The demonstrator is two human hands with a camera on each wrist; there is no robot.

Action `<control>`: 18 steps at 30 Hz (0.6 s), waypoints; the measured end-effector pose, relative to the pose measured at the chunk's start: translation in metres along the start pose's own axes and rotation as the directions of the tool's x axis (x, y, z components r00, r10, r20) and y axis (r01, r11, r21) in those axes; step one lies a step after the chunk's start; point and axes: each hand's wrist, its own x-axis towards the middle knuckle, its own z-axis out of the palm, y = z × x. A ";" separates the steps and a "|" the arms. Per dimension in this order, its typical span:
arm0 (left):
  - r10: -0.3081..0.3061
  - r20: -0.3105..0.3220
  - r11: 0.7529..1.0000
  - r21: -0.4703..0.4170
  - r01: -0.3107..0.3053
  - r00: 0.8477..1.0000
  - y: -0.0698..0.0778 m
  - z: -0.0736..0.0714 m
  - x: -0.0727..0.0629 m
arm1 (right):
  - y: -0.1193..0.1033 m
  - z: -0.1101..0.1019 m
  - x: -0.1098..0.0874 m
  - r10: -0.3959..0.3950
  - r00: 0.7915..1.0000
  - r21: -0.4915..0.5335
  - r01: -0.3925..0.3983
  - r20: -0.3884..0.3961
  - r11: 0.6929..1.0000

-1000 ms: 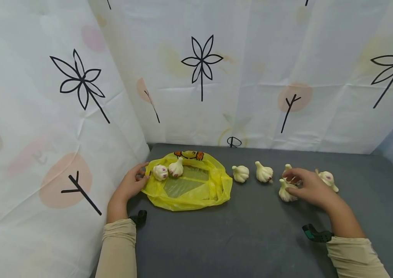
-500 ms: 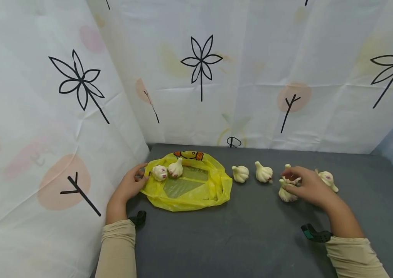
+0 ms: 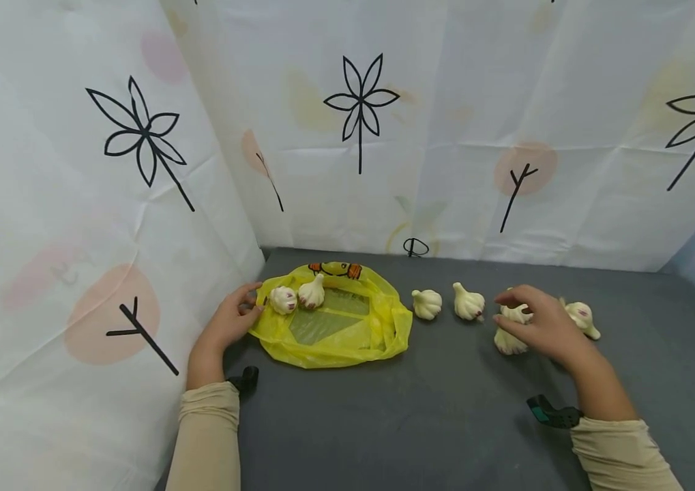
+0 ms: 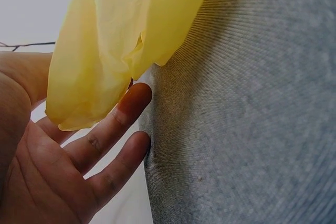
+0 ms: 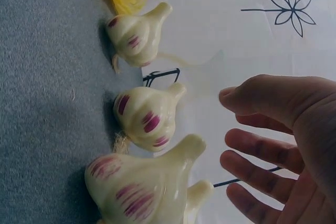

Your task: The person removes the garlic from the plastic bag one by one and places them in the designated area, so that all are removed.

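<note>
My left hand [image 3: 228, 319] holds the left rim of a yellow plastic bag [image 3: 335, 356], which lies spread on the table. In the left wrist view the bag hangs between thumb and fingers and hides the tips of some of them. Two garlic bulbs, one white with purple marks [image 3: 283, 300] and one stem-up [image 3: 312, 292], sit inside the bag's left part. My right hand [image 3: 543, 324] hovers over two closely set bulbs, the nearer garlic bulb [image 3: 509, 343] partly showing below it. Its thumb and fingers are parted, with nothing between them in the right wrist view [image 5: 278, 150].
Between bag and right hand stand two more bulbs, a left garlic bulb [image 3: 427, 305] and a right garlic bulb [image 3: 468, 302]. Another garlic bulb [image 3: 581, 318] lies beyond the right hand. A patterned white cloth [image 3: 445, 136] rises behind the dark grey table [image 3: 384, 429].
My right hand has risen slightly from the bulbs, and its thumb and fingers have spread apart. The left hand stays at the bag's rim. The head view has shifted a little.
</note>
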 end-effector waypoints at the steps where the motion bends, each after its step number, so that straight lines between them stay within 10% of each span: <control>1: 0.000 0.003 1.000 0.001 0.000 1.000 0.000 0.000 0.000 | -0.001 0.000 0.000 -0.002 1.000 -0.002 0.002 -0.010 1.000; 18: -0.008 0.005 1.000 -0.008 0.008 1.000 0.003 -0.001 0.001 | -0.034 0.027 0.011 -0.179 0.979 -0.005 0.180 -0.093 0.984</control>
